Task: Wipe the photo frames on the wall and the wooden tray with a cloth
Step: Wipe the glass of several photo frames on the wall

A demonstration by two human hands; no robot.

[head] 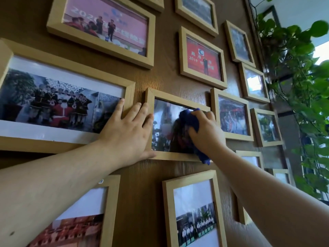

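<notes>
A small light-wood photo frame [175,98] hangs at the middle of the brown wall. My right hand [207,130] presses a bunched dark blue cloth [189,120] against the right part of its glass; a tail of the cloth hangs past the frame's lower right corner. My left hand [129,132] lies flat with fingers spread over the frame's left edge, its fingertips reaching the large frame [71,68] to the left. No wooden tray is in view.
Several more light-wood frames cover the wall: a pink photo [105,24] above left, a red one [203,57] above, others to the right [233,114] and below [193,211]. A leafy green trailing plant [299,68] hangs along the wall's right edge beside a bright window.
</notes>
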